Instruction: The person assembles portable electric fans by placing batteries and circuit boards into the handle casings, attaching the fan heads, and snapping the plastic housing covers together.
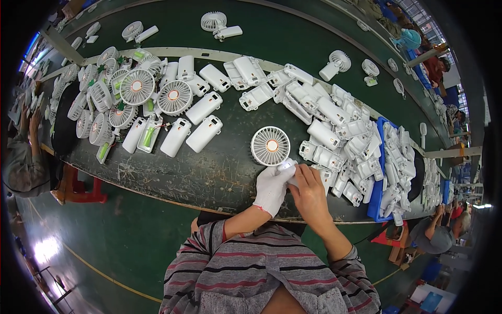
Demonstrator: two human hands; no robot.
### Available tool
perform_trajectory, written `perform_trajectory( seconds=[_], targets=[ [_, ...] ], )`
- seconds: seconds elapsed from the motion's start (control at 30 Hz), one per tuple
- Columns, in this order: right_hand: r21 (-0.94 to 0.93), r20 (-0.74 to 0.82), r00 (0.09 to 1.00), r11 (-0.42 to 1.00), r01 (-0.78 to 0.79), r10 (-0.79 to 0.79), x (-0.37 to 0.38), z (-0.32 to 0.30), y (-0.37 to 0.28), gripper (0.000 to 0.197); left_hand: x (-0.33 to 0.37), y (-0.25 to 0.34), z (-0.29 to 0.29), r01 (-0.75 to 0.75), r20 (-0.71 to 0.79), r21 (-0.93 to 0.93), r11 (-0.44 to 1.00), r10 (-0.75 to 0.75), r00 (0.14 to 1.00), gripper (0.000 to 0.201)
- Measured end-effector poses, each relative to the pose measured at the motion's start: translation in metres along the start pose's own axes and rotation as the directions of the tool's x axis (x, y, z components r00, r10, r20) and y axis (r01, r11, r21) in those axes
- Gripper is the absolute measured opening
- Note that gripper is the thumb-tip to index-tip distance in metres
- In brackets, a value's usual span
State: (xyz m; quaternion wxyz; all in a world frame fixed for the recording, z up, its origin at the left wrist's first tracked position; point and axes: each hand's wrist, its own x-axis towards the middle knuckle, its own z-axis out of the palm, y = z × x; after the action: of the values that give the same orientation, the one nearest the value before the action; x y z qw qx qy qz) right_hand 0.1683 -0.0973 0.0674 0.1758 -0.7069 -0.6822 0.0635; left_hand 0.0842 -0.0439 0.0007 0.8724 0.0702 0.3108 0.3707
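A white handheld fan with an orange ring at its hub lies face up near the table's front edge. My left hand, in a white knit glove, is closed around its short white handle. My bare right hand is closed too, its fingers and thumb pressed to the right side of that handle. A small glow shows on the handle between the hands. Just right of them lie white plastic handle shells in a heap, and the fingers hide the lower end of the handle.
At left, fans with green cells are piled beside several loose shells. A blue bin of white parts stands at right. Beyond a pale rail, a green conveyor carries fans. Other people work at both sides; a red stool stands left.
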Motion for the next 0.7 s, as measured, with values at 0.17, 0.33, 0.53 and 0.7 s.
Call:
perform_trajectory(
  seconds=[0.17, 0.33, 0.53, 0.7],
  targets=[
    [0.056, -0.055, 0.998, 0.998, 0.02, -0.017, -0.003, -0.004, 0.003, 0.05, -0.005, 0.007, -0.001, 0.001, 0.039, 0.007, 1.0, -0.001, 0.999, 0.022],
    [0.295, 0.219, 0.929, 0.887, -0.354, 0.298, 0.004, -0.017, 0.01, 0.038, -0.016, 0.033, 0.001, -0.066, 0.233, 0.073, 0.995, 0.047, 0.971, 0.042],
    [0.708, 0.44, 0.887, 0.554, -0.437, 0.137, 0.004, -0.006, 0.009, 0.038, -0.025, 0.056, 0.005, -0.151, 0.389, 0.152, 0.977, 0.081, 0.918, 0.05],
    [0.65, 0.091, 0.996, 0.757, -0.062, 0.004, 0.007, -0.007, 0.002, 0.03, -0.026, 0.065, 0.008, -0.147, 0.424, 0.136, 0.98, 0.077, 0.903, 0.052]
  ],
)
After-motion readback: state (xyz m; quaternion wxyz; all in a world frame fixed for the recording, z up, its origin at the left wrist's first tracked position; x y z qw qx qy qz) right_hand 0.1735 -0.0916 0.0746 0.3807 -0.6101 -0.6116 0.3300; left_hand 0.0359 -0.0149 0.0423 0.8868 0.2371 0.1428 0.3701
